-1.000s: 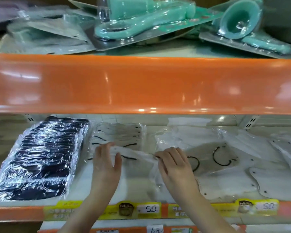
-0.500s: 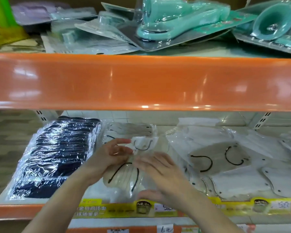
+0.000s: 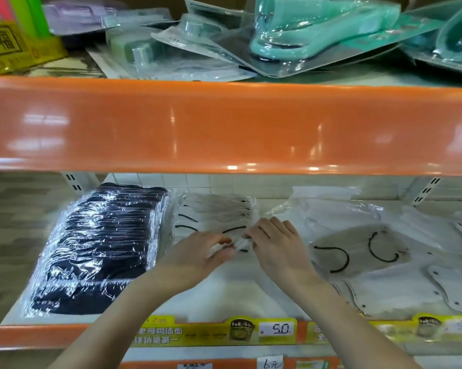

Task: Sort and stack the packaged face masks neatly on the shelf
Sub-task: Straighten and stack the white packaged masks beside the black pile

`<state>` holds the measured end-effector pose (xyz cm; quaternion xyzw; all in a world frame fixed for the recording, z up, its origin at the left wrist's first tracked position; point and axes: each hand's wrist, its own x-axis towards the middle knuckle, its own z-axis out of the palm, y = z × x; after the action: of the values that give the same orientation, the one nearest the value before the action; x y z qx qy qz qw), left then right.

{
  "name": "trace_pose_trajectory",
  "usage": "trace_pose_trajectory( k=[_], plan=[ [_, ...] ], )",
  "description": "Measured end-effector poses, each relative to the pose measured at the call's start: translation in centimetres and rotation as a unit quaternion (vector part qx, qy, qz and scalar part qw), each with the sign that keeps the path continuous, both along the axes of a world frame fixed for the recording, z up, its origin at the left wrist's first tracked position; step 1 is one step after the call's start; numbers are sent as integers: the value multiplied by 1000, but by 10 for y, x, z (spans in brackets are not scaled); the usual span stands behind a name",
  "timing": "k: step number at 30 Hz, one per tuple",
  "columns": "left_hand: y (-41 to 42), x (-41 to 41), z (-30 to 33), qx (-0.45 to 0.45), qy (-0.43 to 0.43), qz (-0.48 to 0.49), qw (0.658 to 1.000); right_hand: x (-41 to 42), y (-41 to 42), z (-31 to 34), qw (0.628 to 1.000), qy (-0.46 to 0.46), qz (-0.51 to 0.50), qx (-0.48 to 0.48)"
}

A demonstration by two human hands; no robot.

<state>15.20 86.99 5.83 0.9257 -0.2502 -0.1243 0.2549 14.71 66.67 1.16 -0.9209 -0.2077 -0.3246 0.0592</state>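
Observation:
My left hand (image 3: 197, 258) and my right hand (image 3: 275, 245) meet over the middle of the lower shelf (image 3: 240, 296), both pinching one clear packet of a white face mask (image 3: 237, 242). The packet lies at the front of a row of white masks with black ear loops (image 3: 213, 211). A neat overlapping stack of black packaged masks (image 3: 99, 246) fills the shelf's left part. Loose clear packets of grey and white masks (image 3: 363, 249) lie scattered to the right.
An orange shelf edge (image 3: 229, 126) juts out above my hands. On top of it lie teal plastic goods in blister packs (image 3: 315, 27). Yellow price labels (image 3: 251, 330) run along the lower shelf's orange front lip.
My hands have moved the mask packet from in front of the shelf back and down onto the white row. The view has shifted left.

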Motion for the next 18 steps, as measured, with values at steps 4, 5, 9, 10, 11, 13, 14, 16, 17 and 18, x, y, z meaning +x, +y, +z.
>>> trace_pose_trajectory(
  k=[4,5,9,10,11,13,14,16,17,18],
  plan=[
    [-5,0,-14,85,-190,11,978,9,12,7,998,-21,-54,39],
    [-3,4,-21,81,-264,26,961,11,16,9,997,-27,-56,53],
    [6,24,-38,52,-368,102,923,18,31,11,994,-48,-49,84],
    [8,28,-38,60,-378,107,917,20,35,8,994,-47,-46,87],
    [11,31,-43,73,-387,109,913,20,38,4,994,-44,-46,86],
    [15,38,-53,110,-369,103,917,19,45,-10,995,-31,-52,76],
    [16,38,-58,129,-338,100,927,17,48,-19,996,-18,-56,68],
    [18,36,-69,145,-287,94,942,10,53,-34,997,9,-59,53],
    [17,33,-73,147,-279,90,945,7,54,-40,997,22,-62,45],
    [17,29,-76,143,-275,87,947,4,55,-45,996,42,-65,39]
  ],
)
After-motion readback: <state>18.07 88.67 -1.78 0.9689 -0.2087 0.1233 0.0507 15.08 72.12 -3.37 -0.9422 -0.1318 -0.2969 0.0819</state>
